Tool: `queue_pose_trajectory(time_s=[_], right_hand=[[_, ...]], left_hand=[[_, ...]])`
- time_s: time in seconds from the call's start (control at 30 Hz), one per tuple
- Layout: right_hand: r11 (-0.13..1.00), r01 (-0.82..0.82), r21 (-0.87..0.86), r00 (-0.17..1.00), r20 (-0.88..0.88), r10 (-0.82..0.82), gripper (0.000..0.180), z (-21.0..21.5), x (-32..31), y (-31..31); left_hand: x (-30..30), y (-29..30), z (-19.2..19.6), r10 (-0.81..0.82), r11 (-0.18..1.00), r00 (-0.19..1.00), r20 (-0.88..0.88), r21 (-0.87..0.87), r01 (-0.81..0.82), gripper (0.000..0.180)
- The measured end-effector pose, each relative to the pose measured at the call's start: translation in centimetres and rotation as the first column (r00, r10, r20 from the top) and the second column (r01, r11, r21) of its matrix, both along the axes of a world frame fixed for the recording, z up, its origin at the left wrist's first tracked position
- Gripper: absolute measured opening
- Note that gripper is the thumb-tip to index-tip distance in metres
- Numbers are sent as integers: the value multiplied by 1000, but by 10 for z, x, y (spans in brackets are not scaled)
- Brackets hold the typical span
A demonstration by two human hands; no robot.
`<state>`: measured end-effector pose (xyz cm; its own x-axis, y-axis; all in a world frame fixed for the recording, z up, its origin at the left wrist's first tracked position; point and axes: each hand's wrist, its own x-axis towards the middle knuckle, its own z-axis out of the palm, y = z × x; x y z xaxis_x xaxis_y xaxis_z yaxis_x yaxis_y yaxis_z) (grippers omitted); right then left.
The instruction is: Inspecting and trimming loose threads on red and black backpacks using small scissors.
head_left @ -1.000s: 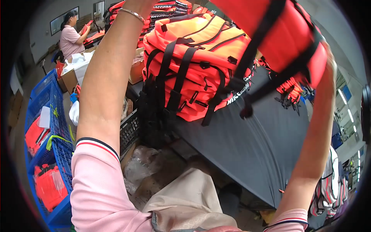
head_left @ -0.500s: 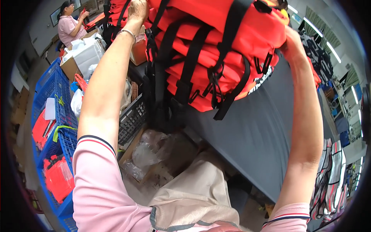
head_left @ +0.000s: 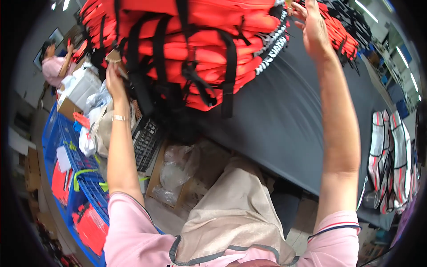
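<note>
A tall pile of orange-red fabric bags (head_left: pixel 200 58) with black straps and buckles fills the top middle, lying on a dark grey covered table (head_left: pixel 275 129). White printing shows along its right edge. At the pile's left side is my left hand (head_left: pixel 115 82), fingers stretched upward beside the hanging black straps and a small tan piece (head_left: pixel 114 56) that looks like cardboard. Whether it touches the straps I cannot tell. My right hand (head_left: pixel 315 33) is raised past the pile's right edge, fingers spread, holding nothing.
Blue plastic crates (head_left: pixel 82 162) with red items stand at the left. Nearby are a white-lined carton (head_left: pixel 80 86) and a black crate (head_left: pixel 149 140). A box with clear plastic (head_left: pixel 178 167) sits below the table edge. Striped grey pieces (head_left: pixel 387 160) lie right. Another person (head_left: pixel 55 66) works far left.
Both hands have come off the bags they gripped. The bags now rest on the pile. My left hand has dropped lower at its side; my right hand has opened away from it.
</note>
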<state>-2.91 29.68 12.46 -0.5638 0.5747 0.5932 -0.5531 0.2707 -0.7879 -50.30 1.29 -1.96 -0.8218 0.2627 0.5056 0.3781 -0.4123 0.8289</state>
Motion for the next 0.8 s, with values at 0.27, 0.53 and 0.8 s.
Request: queue_pose_trajectory(time_s=[0.27,0.53,0.8], right_hand=[[621,609,-493,766,569,-299,27,-228,-25,-34],[576,435,-692,878,468,-101,51,-248,-83,-20],[672,522,-525,793,590,-156,60,-258,-86,-13]], left_hand=[[3,-37,-170,-457,889,686,566,302,344,47],[-14,-22,-157,-422,901,768,482,131,413,48],[-43,-37,-175,-505,863,798,330,162,479,48]])
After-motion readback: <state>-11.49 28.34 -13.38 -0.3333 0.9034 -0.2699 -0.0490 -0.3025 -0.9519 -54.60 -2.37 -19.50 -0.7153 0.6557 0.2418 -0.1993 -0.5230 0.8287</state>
